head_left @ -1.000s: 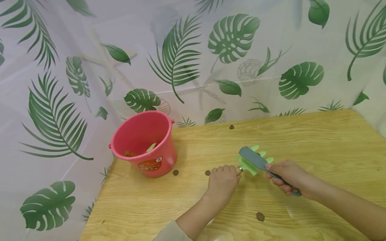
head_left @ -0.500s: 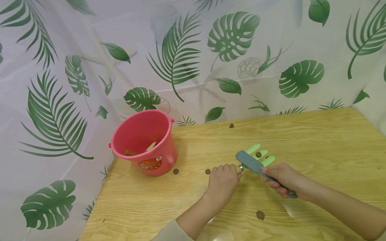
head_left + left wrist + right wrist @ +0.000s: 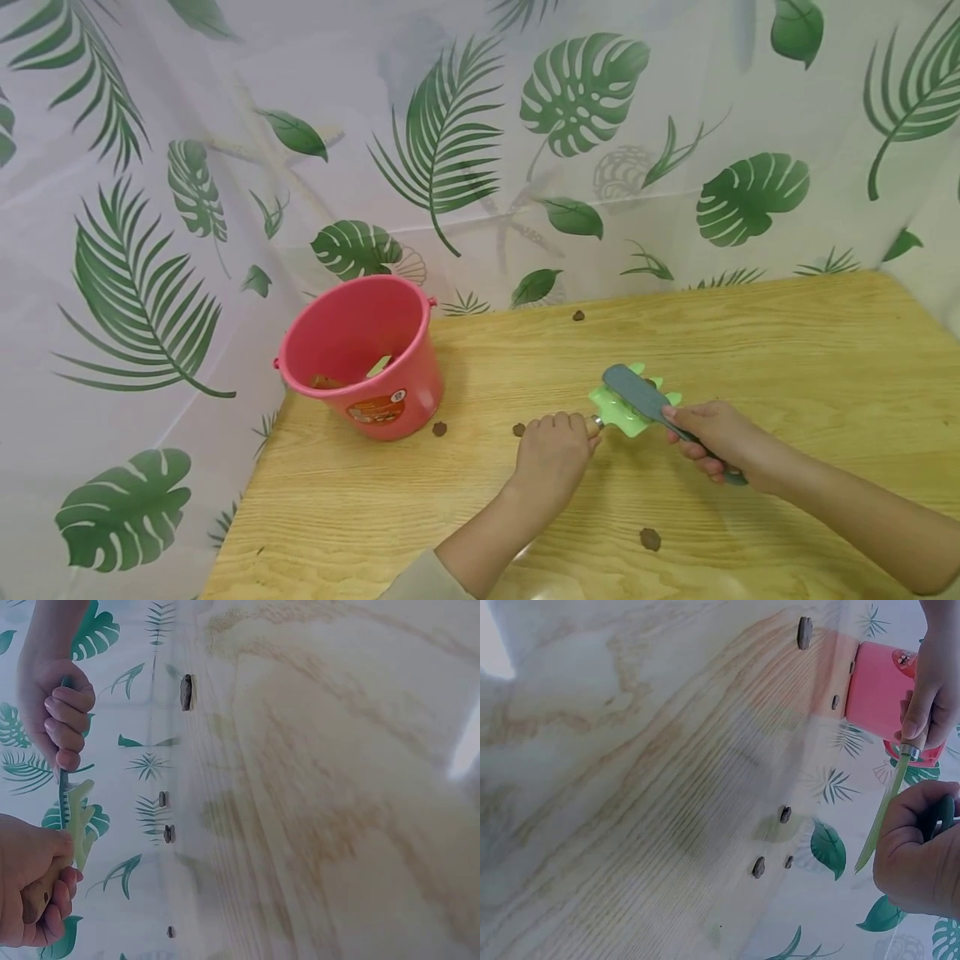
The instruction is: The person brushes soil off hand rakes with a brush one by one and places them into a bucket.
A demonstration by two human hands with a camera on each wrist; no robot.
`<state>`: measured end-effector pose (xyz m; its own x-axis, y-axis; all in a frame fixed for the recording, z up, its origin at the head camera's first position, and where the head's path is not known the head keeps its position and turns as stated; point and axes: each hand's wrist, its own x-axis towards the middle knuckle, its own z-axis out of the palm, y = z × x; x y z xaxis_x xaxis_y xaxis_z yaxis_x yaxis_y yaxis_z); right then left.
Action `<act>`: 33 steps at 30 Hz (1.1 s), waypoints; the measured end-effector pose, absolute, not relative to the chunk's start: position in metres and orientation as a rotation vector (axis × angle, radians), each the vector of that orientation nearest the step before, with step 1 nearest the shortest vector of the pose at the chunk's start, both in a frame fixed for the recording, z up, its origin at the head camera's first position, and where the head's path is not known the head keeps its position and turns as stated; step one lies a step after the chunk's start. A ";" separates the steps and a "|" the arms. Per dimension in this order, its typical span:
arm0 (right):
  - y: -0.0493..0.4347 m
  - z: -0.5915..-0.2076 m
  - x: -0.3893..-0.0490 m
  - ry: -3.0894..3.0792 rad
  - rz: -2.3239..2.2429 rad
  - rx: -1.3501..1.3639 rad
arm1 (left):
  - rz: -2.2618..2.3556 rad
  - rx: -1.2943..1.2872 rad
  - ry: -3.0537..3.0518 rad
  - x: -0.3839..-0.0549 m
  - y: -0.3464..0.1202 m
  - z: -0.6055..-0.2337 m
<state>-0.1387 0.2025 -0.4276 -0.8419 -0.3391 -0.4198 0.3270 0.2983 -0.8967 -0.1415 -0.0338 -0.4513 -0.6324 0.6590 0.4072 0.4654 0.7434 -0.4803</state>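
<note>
My left hand grips the wooden handle of a light-green garden hand fork, its tines pointing away to the upper right in the head view. My right hand holds the handle of a grey-green brush. The brush head lies across the fork, covering part of its tines. In the left wrist view, a row of short pale bristles on the brush faces the fork. Both tools are held up above the table in the wrist views.
A pink bucket stands at the table's back left, with a light-green piece and something brown inside. Several small brown lumps lie scattered on the wooden table. A leaf-patterned sheet hangs behind the table.
The brush first slid down the fork toward its handle, baring the tines, then moved back up toward the tips. The fork's tilt shifted too. My left hand stayed nearly still.
</note>
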 end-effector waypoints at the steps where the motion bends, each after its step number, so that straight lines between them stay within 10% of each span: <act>1: 0.203 -0.428 -0.139 2.027 -1.589 0.000 | 0.445 -0.845 -2.370 -0.141 -0.034 -0.451; 33: 0.240 -0.434 -0.162 2.163 -1.537 0.174 | 0.505 -0.764 -2.419 -0.146 -0.051 -0.445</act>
<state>-0.1616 0.2401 -0.4343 -0.8776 -0.1682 -0.4489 0.3686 0.3618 -0.8563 -0.1456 -0.0506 -0.4448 -0.6884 0.6139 0.3865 0.4078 0.7681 -0.4937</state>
